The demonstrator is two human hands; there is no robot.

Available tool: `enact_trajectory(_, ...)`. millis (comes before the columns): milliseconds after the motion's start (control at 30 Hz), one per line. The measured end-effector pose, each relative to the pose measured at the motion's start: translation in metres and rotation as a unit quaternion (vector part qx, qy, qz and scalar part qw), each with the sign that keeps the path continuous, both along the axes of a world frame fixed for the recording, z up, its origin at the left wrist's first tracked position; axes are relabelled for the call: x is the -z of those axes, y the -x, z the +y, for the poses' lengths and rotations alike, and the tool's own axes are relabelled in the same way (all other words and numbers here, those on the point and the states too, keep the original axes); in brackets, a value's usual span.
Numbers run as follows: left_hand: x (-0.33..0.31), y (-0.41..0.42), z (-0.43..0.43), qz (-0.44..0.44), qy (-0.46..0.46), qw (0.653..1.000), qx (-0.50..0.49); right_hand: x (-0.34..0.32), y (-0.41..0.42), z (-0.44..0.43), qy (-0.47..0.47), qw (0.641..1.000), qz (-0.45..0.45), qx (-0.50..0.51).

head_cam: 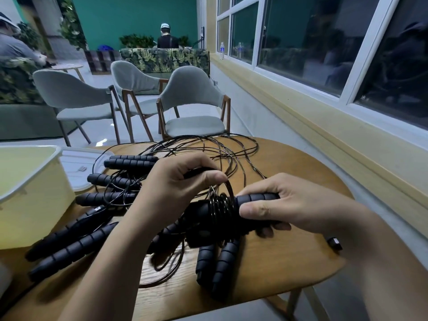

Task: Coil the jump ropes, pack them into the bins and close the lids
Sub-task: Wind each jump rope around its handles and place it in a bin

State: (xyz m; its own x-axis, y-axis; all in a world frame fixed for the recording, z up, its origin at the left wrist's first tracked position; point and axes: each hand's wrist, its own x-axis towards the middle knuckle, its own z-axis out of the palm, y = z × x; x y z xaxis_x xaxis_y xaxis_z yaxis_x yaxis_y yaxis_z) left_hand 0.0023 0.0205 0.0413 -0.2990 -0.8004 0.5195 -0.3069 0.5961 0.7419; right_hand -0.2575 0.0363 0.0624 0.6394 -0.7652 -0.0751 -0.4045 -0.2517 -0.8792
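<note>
1. Head view, hands. The right hand (284,205) is clenched round a pair of black foam handles (254,198), held roughly level just above the tabletop (289,256). The left hand (183,179) pinches the thin black cord (229,185) between thumb and curled fingers, just above those handles.
2. Head view, work piece. A tight band of cord turns (218,206) sits round the middle of the held handles. The free length runs off toward loose loops (208,144) on the far side of the tabletop (several strands cross there; cannot tell which belongs to this rope).
3. Head view, surroundings. The other jump ropes (69,242) lie uncoiled in a pile left of and below the hands. An open pale-yellow bin (34,216) stands at the left edge, with its white lid (78,167) flat beside it.
4. Judgement, stage: the cord is being wound onto the handles. No rope is seen packed, so the task looks early.
5. Judgement, technique:
   - Keep light, steady tension from the left hand so each turn lands beside the last, not over it.
   - Lift the free length clear of the pile before each pass.
   - Pin the newest turn with the right thumb whenever the left hand regrips.
6. Judgement, risks:
   - The thin cord looks springy and may unwind if let go, so tuck the end under a turn before setting it down.
   - Dragging could snag neighbouring cords.
</note>
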Motion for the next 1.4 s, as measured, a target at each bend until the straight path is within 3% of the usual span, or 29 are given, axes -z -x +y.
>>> enact_trajectory(200, 0.002, 0.006, -0.002, 0.030, -0.016, 0.997, 0.073, -0.006, 0.008, 0.003, -0.044, 0.990, -0.103, -0.087)
enact_trajectory(333, 0.022, 0.005, -0.012, 0.042, -0.102, 0.993, 0.046, 0.000, 0.007, 0.000, -0.061, 0.972, -0.212, -0.076)
enact_trajectory(500, 0.020, 0.028, -0.001, -0.052, -0.070, 0.994, -0.066, 0.003, 0.002, -0.004, -0.055, 0.945, -0.320, -0.026)
enact_trajectory(733, 0.021, 0.040, 0.005, -0.119, -0.045, 0.992, -0.027, 0.000, 0.002, -0.014, 0.026, 0.905, -0.403, 0.132)
enact_trajectory(933, 0.018, 0.040, 0.005, -0.194, -0.032, 0.977, -0.085, 0.013, -0.006, -0.019, 0.150, 0.883, -0.327, 0.300)
enact_trajectory(1067, 0.013, 0.042, 0.009, -0.172, -0.013, 0.979, -0.106, 0.017, -0.009, -0.016, 0.252, 0.883, -0.185, 0.350)
enact_trajectory(1233, 0.004, 0.037, 0.010, -0.108, 0.000, 0.988, -0.110, 0.022, -0.017, -0.014, 0.314, 0.876, -0.074, 0.357)
enact_trajectory(1400, 0.001, 0.028, 0.012, -0.113, 0.005, 0.987, -0.115, 0.024, -0.021, -0.017, 0.292, 0.902, 0.012, 0.317)
